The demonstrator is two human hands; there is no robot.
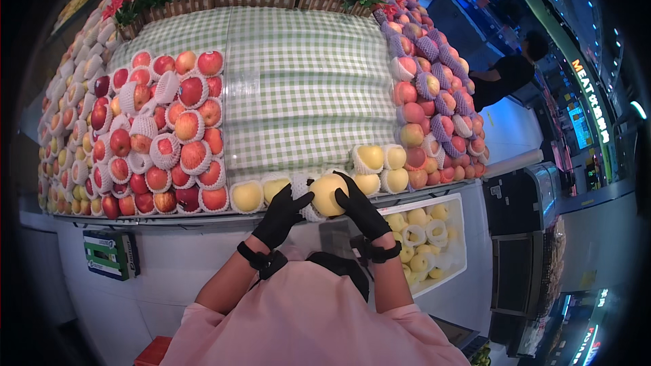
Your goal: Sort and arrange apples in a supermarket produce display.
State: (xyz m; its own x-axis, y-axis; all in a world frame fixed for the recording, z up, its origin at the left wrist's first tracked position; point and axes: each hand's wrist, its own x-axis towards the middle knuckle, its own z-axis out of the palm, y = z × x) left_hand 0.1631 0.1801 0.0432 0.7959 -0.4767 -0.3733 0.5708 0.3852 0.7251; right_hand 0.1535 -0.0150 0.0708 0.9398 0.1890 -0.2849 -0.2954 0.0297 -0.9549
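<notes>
A large pale yellow apple [328, 194] is between my two black-gloved hands, above the front edge of the display. My right hand [363, 211] grips its right side, thumb and fingers spread around it. A white foam net sleeve [304, 198] sits against the apple's left side and below it. My left hand [280, 217] holds this sleeve, its thumb reaching to the apple. Left of my hands, a yellow apple [247, 197] in a foam net lies in the front row, with another beside it. To the right, several netted yellow apples [370, 158] are stacked.
Green-checked cloth [305, 91] covers the sloped stand. Red apples [193, 127] in white nets fill the left; pinkish fruit [427, 84] with purple nets fills the right. A white foam crate [460, 244] of yellow apples stands below right. A person [503, 79] is beyond the stand.
</notes>
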